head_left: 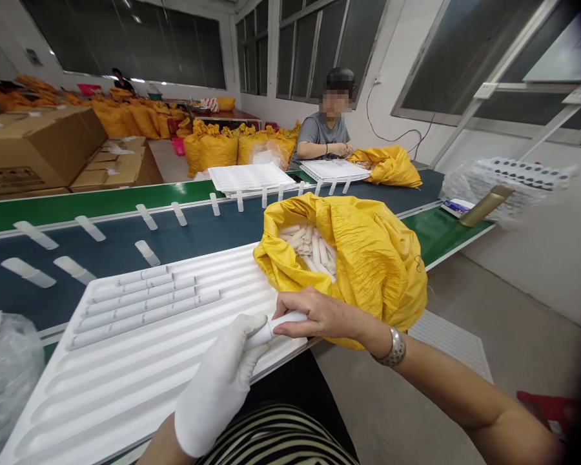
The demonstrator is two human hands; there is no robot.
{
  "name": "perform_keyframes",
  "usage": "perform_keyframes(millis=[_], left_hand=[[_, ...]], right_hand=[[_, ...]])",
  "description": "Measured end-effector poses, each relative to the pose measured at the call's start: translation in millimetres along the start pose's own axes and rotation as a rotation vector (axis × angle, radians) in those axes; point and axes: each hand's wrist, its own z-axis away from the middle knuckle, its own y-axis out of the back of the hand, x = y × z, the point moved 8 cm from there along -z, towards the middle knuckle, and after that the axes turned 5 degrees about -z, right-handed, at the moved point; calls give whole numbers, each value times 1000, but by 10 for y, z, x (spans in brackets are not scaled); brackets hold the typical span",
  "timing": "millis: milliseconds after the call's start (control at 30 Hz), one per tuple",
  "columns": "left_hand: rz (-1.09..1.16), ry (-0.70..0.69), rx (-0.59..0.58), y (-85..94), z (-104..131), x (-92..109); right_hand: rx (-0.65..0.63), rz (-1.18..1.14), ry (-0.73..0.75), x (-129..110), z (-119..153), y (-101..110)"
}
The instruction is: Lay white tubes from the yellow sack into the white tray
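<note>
A white capped tube (258,337) is held between my two hands, just above the near edge of a grooved white foam tray (174,361). My left hand (223,371), in a white glove, is closed around its lower-left end. Thumb and fingers of my right hand (319,314), which is bare, are closed on the other end. Several white tubes (145,303) lie end to end in rows in the tray's far-left grooves. Beyond my right hand a yellow sack (368,258) stands open, showing many loose white pieces (312,248) inside.
A dark conveyor belt (111,258) behind the tray carries several spaced white tubes (148,252). A person (322,129) sits across it by a stack of white trays (336,170). Clear plastic (10,381) lies at left; cardboard boxes (39,145) stand at far left.
</note>
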Motion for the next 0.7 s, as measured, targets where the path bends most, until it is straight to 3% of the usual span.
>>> perform_keyframes(millis=[167,267,333,433,500,567,633,700], left_hand=[[-61,31,15,-46,72,24],[-242,42,-41,-52,-22,22],[-399,42,-100,28,-242,-32],[-478,143,-37,460,-784,-324],[-473,267,65,830,-1157,-666],[-460,380,93,1062,-1450,-1058],[-433,441,85,1142,-1642,-1392],[-407,466,68,1127,-1740,-1625]], right_hand=[[-44,-21,-52,39,-82,-186],[-95,49,-95,9,-190,-148],[-100,93,-106,-14,-251,23],[163,55,-66,78,-240,603],[377,128,-144,388,-107,992],[446,344,-329,853,65,1185],[408,549,-494,1317,212,1203],[381,643,-570,1668,297,1138]])
